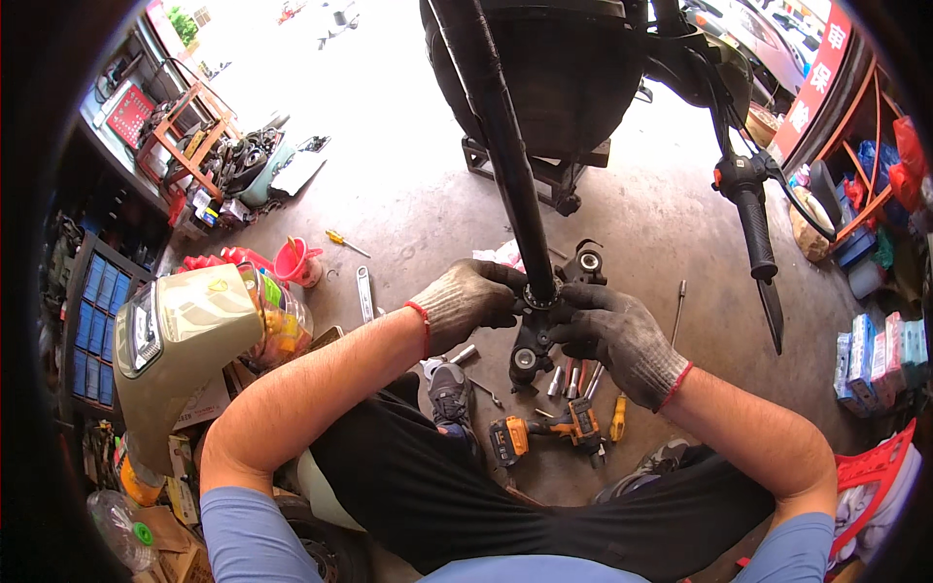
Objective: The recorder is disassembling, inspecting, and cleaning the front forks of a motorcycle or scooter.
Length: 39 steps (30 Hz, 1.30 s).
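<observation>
A long black tube [501, 126] slants down from the top edge to a dark fork yoke [530, 340] with a round clamp at each end. At the tube's foot, above the yoke, sits a ring that looks like a ball bearing [541, 294]. My left hand [468, 303], in a dirty grey-white knit glove, reaches it from the left with fingers closed at its edge. From the right, my right hand [617, 335], gloved alike, has its thumb and fingers closed around the ring's other side. The fingertips partly hide the ring.
Below the yoke lie several sockets [573, 377], an orange-black cordless impact driver [554, 432] and a yellow-handled screwdriver [619, 416]. A wrench [364, 293] and red cup [296, 262] are left, near a welding helmet [185, 321]. A handlebar grip [753, 228] hangs right.
</observation>
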Available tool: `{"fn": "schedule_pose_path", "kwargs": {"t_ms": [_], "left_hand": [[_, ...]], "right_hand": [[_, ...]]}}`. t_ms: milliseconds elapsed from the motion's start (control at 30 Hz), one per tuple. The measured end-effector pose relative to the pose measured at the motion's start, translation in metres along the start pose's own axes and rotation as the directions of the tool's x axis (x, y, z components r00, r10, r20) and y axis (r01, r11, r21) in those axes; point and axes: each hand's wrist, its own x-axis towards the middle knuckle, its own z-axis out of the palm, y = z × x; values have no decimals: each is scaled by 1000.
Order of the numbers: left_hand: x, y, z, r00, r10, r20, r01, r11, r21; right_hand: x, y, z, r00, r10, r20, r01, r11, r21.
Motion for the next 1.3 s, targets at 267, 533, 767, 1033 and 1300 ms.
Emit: {"fn": "schedule_pose_path", "kwargs": {"t_ms": [267,533,767,1033,1300], "left_hand": [[6,-5,0,1000,4,21,-4,1000,-29],[9,-10,1,1000,3,16,-1,992,-127],[8,-6,0,1000,-17,18,19,993,-113],[6,-6,1,1000,7,16,-5,992,-125],[6,-4,1,1000,6,20,-5,997,-73]], "right_hand": [[-1,1,-1,999,39,-12,-34,956,293],[4,6,-7,999,33,30,-42,906,422],[8,7,-10,997,33,65,-60,882,467],[11,6,-12,998,22,61,-48,880,472],[10,7,-14,998,49,51,-66,895,440]]}}
